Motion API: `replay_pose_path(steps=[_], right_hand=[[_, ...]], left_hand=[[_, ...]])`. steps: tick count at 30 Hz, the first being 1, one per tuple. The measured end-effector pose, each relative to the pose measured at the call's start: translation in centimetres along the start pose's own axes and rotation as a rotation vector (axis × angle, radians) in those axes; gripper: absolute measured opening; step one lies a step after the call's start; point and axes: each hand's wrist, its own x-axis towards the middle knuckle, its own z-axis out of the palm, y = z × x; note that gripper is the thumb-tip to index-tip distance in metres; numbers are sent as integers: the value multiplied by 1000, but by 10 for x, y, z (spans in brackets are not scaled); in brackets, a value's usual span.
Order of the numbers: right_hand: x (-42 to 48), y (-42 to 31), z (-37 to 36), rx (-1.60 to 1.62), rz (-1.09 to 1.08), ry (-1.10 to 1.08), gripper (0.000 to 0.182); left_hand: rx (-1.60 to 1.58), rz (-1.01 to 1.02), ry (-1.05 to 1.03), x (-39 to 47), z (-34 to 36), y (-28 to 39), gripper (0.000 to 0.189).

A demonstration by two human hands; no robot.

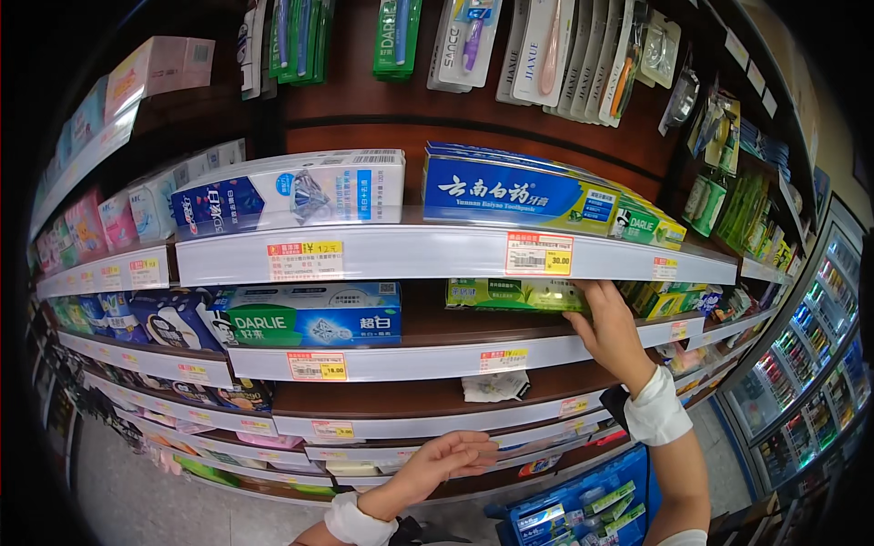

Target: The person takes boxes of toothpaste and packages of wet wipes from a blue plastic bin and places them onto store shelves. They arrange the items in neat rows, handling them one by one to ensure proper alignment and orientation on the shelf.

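My right hand [608,331] reaches into the second shelf from the top and grips the right end of a green toothpaste box [515,295]; its fingertips are partly hidden under the upper shelf's price rail. In front of the lower shelves my left hand [447,458] hangs with nothing in it, its fingers loosely extended. On the upper shelf stand blue Yunnan Baiyao toothpaste boxes [505,191] and white and blue toothpaste boxes [293,191]. A Darlie toothpaste box [314,317] lies left of the green one.
A blue crate [642,471] with toothpaste boxes stands low at the right. Packaged toothbrushes [546,54] hang above the shelves. A crumpled white package [495,386] lies on the third shelf. Price rails [423,254] edge the shelves. Glass-door coolers [812,327] stand at the far right.
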Motion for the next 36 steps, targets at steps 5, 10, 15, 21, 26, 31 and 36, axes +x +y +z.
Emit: replay_pose_path(steps=[5,10,15,21,26,31,36], right_hand=[[23,31,35,-71,-80,-104,40],[66,20,44,-147,-223,-153,29],[82,22,55,-176,-254,-40,20],[76,38,56,-262,-189,-107,20],[79,41,69,-254,-208,-131,20],[76,48,65,-299,-218,-139,20],[47,47,50,-420,-343,-74,20]], left_hand=[[7,-109,36,-9,-23,-14,34],[-71,-113,88,-19,-46,-36,34],[-147,-98,169,-27,-65,-56,33],[-228,-107,256,-27,-80,-63,29],[-245,-123,335,-31,-93,-68,29],[-177,-161,313,-19,-91,-65,29],[-98,-226,238,-2,-76,-61,30]])
